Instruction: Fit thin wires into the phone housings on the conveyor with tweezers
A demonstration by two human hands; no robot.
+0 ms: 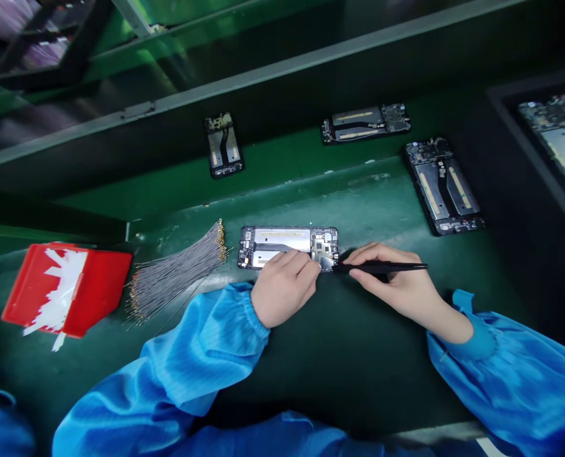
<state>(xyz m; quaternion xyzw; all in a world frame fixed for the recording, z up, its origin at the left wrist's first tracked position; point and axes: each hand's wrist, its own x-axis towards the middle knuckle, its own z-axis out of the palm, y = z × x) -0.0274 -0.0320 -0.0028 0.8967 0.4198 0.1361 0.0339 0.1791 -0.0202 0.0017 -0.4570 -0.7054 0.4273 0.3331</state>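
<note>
An opened phone frame [282, 241] lies flat on the green mat in front of me, its circuit board to the right. My left hand [285, 285] rests on its near edge, fingers curled and pressed down on the frame. My right hand [397, 282] is closed round black tweezers [382, 267], whose tip points left at the board's right end. Both arms wear blue sleeves.
A bundle of thin grey wires with gold tips [178, 273] lies left of the phone, beside a red tray [68, 289]. Three more opened phone frames [224, 146] [365, 122] [443, 186] lie farther back. A dark tray with boards [553, 139] stands at the right.
</note>
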